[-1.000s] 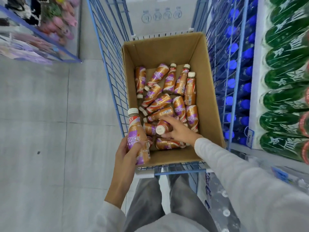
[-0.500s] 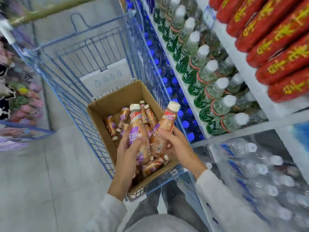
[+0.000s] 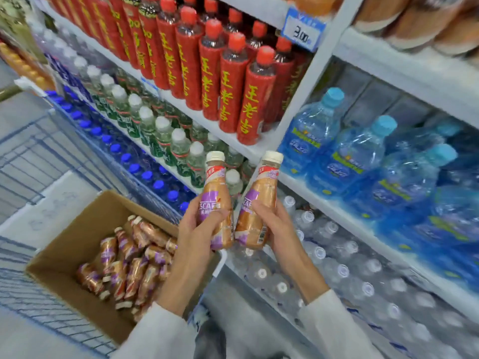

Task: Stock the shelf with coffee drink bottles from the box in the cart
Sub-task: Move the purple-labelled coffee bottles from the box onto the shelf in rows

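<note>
My left hand (image 3: 197, 237) grips one brown-and-purple coffee drink bottle (image 3: 216, 193) with a cream cap, held upright. My right hand (image 3: 278, 229) grips a second coffee bottle (image 3: 260, 198), tilted slightly right. The two bottles touch near their bases, in front of the shelf unit (image 3: 303, 99). Below left, the open cardboard box (image 3: 64, 244) sits in the blue wire cart (image 3: 33, 156) with several more coffee bottles (image 3: 129, 265) lying inside.
Shelves on the right hold red tea bottles (image 3: 228, 81), green-labelled bottles (image 3: 160, 130), blue-capped bottles (image 3: 124, 156), large blue water bottles (image 3: 357, 156) and clear water bottles (image 3: 324, 268) at the bottom. A price tag (image 3: 302, 33) hangs on the upper shelf edge.
My right hand took a bottle out of the box and both hands rose with their bottles. The view swung from the cart up and right to the shelves.
</note>
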A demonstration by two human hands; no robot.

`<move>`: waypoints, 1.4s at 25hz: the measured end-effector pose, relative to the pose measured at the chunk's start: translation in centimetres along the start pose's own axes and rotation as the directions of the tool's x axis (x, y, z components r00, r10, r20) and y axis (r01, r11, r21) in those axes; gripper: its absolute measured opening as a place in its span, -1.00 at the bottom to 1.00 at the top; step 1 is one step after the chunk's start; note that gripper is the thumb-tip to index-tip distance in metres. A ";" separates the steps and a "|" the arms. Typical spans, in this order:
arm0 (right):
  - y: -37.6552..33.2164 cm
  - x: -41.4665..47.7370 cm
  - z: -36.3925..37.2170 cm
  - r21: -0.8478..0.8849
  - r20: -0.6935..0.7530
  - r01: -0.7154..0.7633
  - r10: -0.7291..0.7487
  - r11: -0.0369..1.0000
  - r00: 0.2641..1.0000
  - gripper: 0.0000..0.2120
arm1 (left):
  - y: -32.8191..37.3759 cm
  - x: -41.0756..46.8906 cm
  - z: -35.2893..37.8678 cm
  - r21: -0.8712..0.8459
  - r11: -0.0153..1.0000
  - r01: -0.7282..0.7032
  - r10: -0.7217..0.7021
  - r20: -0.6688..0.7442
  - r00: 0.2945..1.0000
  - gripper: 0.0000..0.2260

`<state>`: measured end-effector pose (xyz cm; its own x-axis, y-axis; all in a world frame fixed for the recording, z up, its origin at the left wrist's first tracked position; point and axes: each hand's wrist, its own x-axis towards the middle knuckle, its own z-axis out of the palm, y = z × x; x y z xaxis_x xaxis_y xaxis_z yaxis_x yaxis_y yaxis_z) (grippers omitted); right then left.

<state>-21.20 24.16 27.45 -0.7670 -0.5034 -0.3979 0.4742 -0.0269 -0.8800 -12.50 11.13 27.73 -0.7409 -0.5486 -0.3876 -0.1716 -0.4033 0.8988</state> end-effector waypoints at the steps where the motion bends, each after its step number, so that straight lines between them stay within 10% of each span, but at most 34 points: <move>1: -1.1 -1.2 -1.5 -0.005 -0.023 0.028 -0.028 1.000 0.999 -0.58 | 0.1 -0.4 1.8 0.008 1.000 -0.017 0.017 0.031 0.999 -0.70; 15: -12.6 -19.0 -24.7 -0.055 -0.223 0.462 -0.462 0.885 0.859 -0.61 | 0.9 -14.9 28.5 0.029 0.953 -0.301 0.275 0.330 0.903 -0.58; 24: -19.2 -24.3 -32.9 -0.169 -0.396 0.505 -0.527 0.847 0.752 -0.43 | 3.0 -17.9 41.6 -0.087 0.966 -0.243 0.247 0.585 0.773 -0.56; 35: -27.3 -21.2 -38.4 -0.461 -0.545 0.479 -0.664 0.747 0.511 -0.42 | 6.0 -12.3 51.4 -0.008 0.808 -0.589 0.429 0.694 0.579 -0.33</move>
<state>-34.51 68.78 49.97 -0.9428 0.2315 0.2399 -0.2124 0.1374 -0.9675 -37.83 53.09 48.39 -0.9529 0.0175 0.3028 0.3027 -0.0082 0.9530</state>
